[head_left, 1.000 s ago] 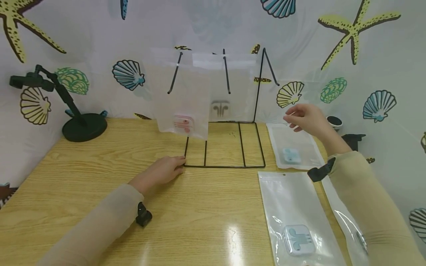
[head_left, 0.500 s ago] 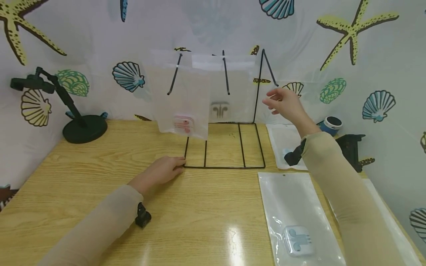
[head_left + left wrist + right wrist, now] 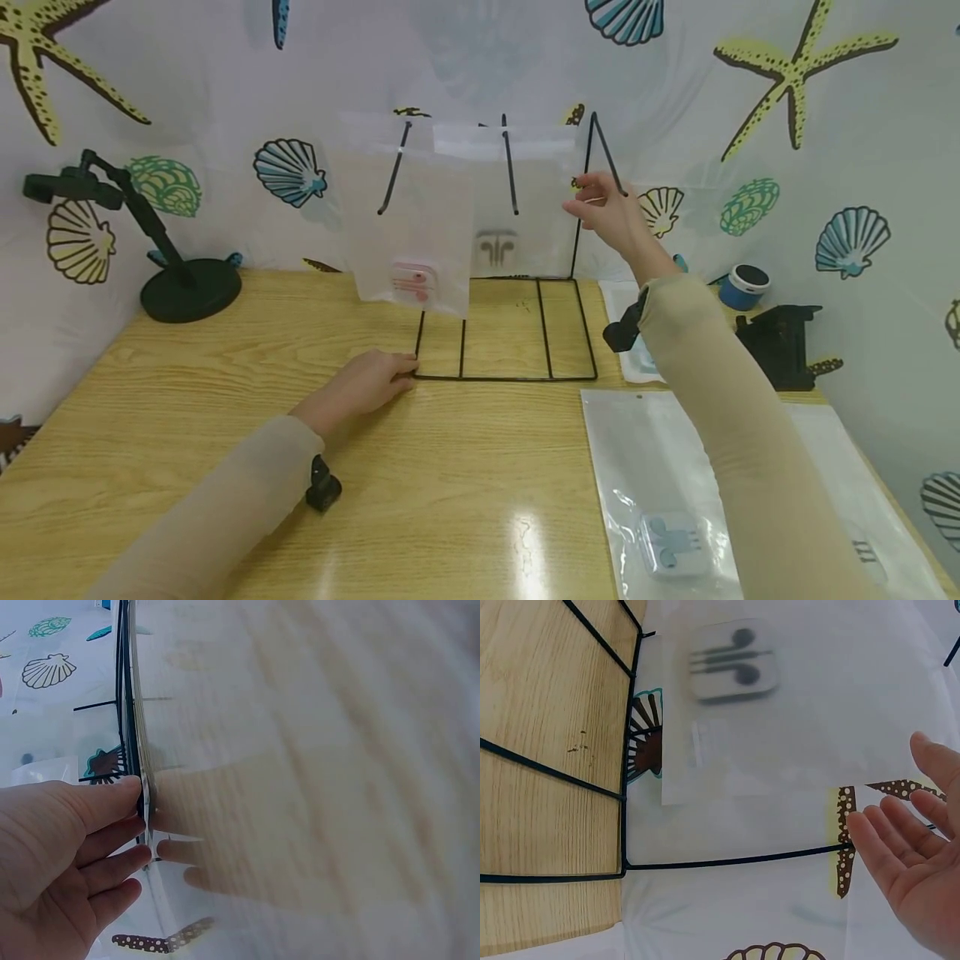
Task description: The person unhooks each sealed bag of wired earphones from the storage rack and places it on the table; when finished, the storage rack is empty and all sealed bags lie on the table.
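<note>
A black wire display rack stands on the wooden table. My left hand pinches its front left corner; in the left wrist view, thumb and index fingertip meet the wire. From the left hook hangs a frosted zip bag with pinkish-red earphones inside. A second frosted bag hangs from the middle hook, its dark earphones in a clear case. My right hand is raised beside the rack's right hook, fingers relaxed and holding nothing. No bag hangs on that hook.
Bagged white earphones lie at the front right, partly under the right arm. Another small bag and a further bag lie nearby. A black stand, a blue jar and a dark lamp-like stand are at the sides.
My right hand has moved left from above the small bag to the rack's right hook. My left hand has stayed at the rack's corner. Both hanging bags have kept their places.
</note>
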{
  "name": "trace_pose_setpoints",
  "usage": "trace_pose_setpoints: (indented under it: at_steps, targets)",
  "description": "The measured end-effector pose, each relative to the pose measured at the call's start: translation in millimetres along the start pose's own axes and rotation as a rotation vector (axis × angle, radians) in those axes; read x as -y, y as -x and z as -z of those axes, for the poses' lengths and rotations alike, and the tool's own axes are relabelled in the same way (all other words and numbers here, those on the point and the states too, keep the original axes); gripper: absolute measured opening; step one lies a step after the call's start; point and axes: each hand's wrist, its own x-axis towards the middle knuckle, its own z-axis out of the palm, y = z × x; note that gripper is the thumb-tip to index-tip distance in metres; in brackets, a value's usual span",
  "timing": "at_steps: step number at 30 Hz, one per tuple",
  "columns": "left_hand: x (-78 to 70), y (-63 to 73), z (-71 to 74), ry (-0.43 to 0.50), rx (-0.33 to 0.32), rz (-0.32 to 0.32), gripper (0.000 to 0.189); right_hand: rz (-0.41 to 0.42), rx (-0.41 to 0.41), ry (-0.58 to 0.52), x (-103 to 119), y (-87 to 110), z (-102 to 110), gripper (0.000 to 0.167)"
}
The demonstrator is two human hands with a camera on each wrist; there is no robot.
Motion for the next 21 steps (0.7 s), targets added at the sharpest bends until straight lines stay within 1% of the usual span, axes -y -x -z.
trace_pose_setpoints:
  at_steps: [3,5,9,13,21]
  targets:
    - [0.1,-0.1,0.0,-0.011,-0.005,-0.001,0.034,0.002,0.002,0.037,2,-0.4,-5,0.055]
    - [-0.2,-0.1,0.0,-0.016,-0.008,-0.003,0.033,0.003,-0.007,0.042,3,-1.1,-8,0.056]
    - [-0.4,0.0,0.1,-0.018,-0.011,-0.004,0.034,0.005,-0.039,-0.021,5,-3.7,-12,0.054]
    - [-0.7,-0.1,0.2,-0.015,-0.001,0.004,0.034,-0.011,-0.062,-0.077,6,-5.0,-15,0.051]
    - [-1.6,-0.3,1.1,-0.015,-0.001,0.008,0.033,-0.043,-0.091,-0.193,11,-1.5,-20,0.042]
